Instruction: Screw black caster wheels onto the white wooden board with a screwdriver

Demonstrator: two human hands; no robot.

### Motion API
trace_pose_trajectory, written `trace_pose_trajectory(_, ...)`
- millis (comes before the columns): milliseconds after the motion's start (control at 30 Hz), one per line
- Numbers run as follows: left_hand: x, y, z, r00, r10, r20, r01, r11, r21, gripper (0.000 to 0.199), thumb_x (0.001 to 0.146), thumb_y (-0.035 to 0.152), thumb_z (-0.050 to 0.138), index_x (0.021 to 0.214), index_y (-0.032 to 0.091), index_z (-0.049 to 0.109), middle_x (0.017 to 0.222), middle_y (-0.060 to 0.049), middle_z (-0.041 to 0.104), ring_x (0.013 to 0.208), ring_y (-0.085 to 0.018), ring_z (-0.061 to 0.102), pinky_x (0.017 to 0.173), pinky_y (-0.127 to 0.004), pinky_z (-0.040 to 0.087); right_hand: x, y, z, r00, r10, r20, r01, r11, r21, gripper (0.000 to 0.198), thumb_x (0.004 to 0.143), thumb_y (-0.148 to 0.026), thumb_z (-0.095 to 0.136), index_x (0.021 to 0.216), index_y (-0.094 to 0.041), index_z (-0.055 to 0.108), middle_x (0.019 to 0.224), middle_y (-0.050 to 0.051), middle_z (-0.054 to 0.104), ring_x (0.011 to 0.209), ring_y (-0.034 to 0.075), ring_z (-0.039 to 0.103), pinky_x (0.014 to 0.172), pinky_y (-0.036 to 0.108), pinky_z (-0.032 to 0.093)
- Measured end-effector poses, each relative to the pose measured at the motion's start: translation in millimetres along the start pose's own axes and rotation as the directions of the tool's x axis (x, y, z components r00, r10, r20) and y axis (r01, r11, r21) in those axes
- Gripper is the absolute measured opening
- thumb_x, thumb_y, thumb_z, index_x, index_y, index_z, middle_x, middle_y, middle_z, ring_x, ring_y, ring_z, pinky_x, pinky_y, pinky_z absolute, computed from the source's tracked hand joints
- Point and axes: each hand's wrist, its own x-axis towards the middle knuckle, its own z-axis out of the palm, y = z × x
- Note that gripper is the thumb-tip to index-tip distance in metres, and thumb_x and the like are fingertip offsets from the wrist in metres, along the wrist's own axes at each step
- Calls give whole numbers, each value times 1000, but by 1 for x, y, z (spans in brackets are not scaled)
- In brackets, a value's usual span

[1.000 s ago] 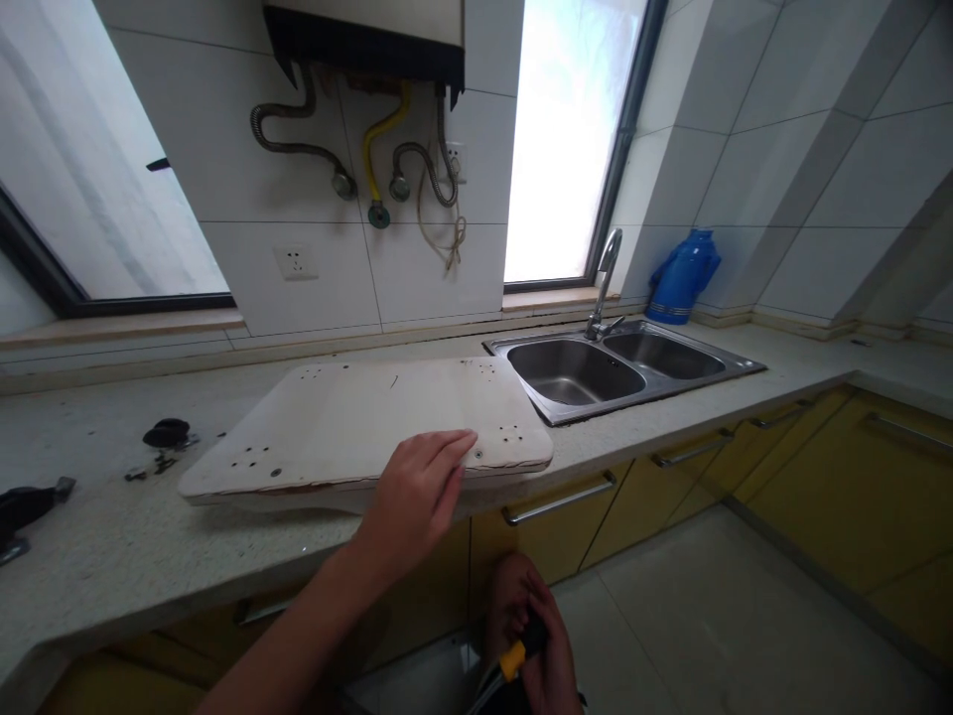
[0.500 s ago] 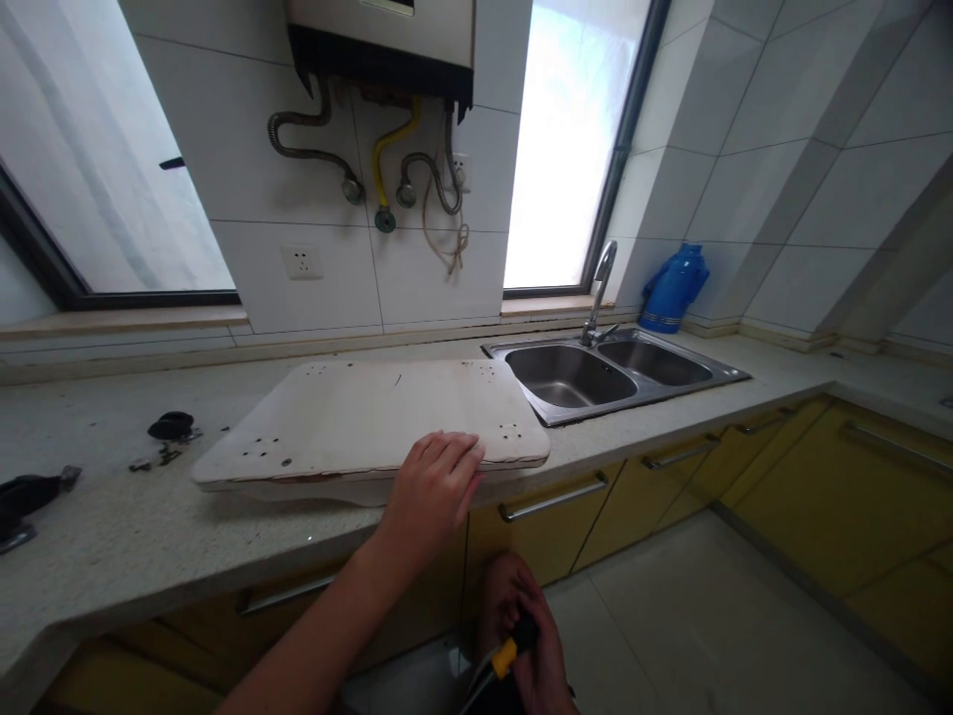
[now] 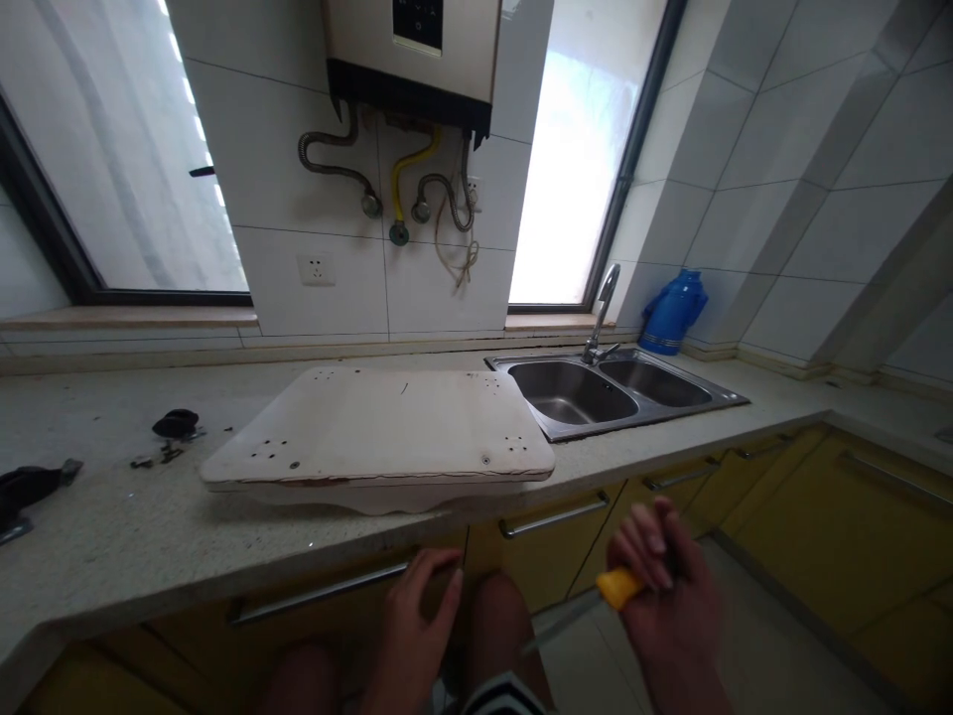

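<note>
My right hand (image 3: 666, 586) is closed around a screwdriver (image 3: 617, 588) with a yellow handle. Its thin, blurred shaft slants down to the left over my knee. My left hand (image 3: 421, 616) hangs below the counter edge, thumb and fingers apart, holding nothing. Above it, a white board (image 3: 387, 422) with clusters of small holes near its corners lies flat on the counter. A wavy-edged white panel (image 3: 372, 500) shows under its front edge. To the left lie a black fitting with metal parts (image 3: 177, 424), some small dark pieces (image 3: 165, 455) and another black fitting (image 3: 30, 492).
A double steel sink (image 3: 566, 392) with a tap (image 3: 607, 308) adjoins the board on the right. Behind stands a blue thermos-like jug (image 3: 674, 313). Yellow cabinets with bar handles (image 3: 555, 516) run under the counter (image 3: 245, 536). A water heater (image 3: 417, 60) hangs on the wall.
My left hand has left the board's front edge and dropped below the counter. My right hand has risen to the right with the screwdriver. The view has tilted up slightly.
</note>
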Motion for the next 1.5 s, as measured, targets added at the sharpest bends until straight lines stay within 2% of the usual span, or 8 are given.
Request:
trace_pose_trajectory(67, 6, 6, 18, 974, -220, 48, 225, 946, -235, 47, 76, 59, 101, 111, 33, 84, 124, -16, 86, 126, -43, 80, 118, -63, 63, 32, -33, 52, 977, -171, 125, 171, 985, 10, 28, 89, -28, 92, 98, -21, 67, 68, -11, 44, 49, 2, 27, 45, 14, 29)
trace_pose_trajectory(167, 21, 27, 49, 945, -305, 117, 323, 821, -472, 64, 73, 62, 104, 123, 29, 80, 137, -16, 84, 137, -37, 78, 121, -52, 62, 70, -45, 122, 893, -345, 291, 361, 933, -1, 31, 87, -30, 94, 96, -24, 65, 68, -11, 53, 50, 3, 36, 48, 16, 32)
trace_pose_trajectory(333, 46, 62, 90, 915, -390, 103, 334, 590, -735, 47, 77, 50, 106, 102, 21, 79, 133, -15, 85, 130, -29, 80, 107, -33, 66, 97, -4, 181, 856, -279, 435, 369, 919, -138, 34, 85, -37, 94, 94, -24, 64, 65, -8, 63, 46, 5, 43, 47, 19, 34)
trace_pose_trajectory(500, 62, 79, 111, 869, -496, -1, 272, 478, -836, 26, 88, 20, 99, 94, 18, 73, 109, -10, 87, 93, -18, 83, 83, -26, 68, 100, 23, 184, 870, -195, 452, 341, 901, -268, 34, 85, -43, 91, 92, -24, 63, 63, -8, 63, 44, 6, 46, 43, 20, 36)
trace_pose_trajectory(767, 65, 94, 118, 840, -530, -112, 163, 444, -881, 23, 93, 4, 89, 105, 17, 75, 114, -9, 86, 102, -19, 83, 82, -25, 67, 107, 27, 189, 869, -223, 441, 388, 861, -329, 35, 84, -45, 87, 93, -25, 59, 63, -9, 60, 44, 6, 43, 42, 21, 33)
trace_pose_trajectory(1067, 64, 97, 111, 822, -530, -210, 127, 529, -839, 30, 85, 13, 100, 102, 16, 75, 113, -10, 86, 107, -22, 83, 84, -28, 68, 107, 41, 211, 857, -66, 510, 326, 838, -439, 36, 86, -48, 86, 97, -26, 59, 65, -9, 60, 45, 8, 46, 43, 23, 34)
trace_pose_trajectory(1300, 55, 88, 88, 820, -499, -279, 109, 616, -780, 37, 84, 25, 103, 108, 16, 77, 120, -13, 85, 102, -21, 80, 77, -27, 67, 83, 38, 206, 850, -43, 525, 333, 816, -472, 32, 94, -49, 75, 100, -28, 51, 67, -9, 56, 47, 8, 41, 46, 26, 34)
trace_pose_trajectory(1500, 51, 80, 74, 841, -462, -282, 95, 640, -763, 37, 89, 29, 98, 118, 19, 77, 126, -12, 84, 113, -23, 80, 80, -25, 67, 71, 36, 209, 755, 31, 654, 490, 636, -596, 29, 105, -56, 60, 105, -29, 50, 79, -4, 65, 60, 14, 57, 59, 33, 47)
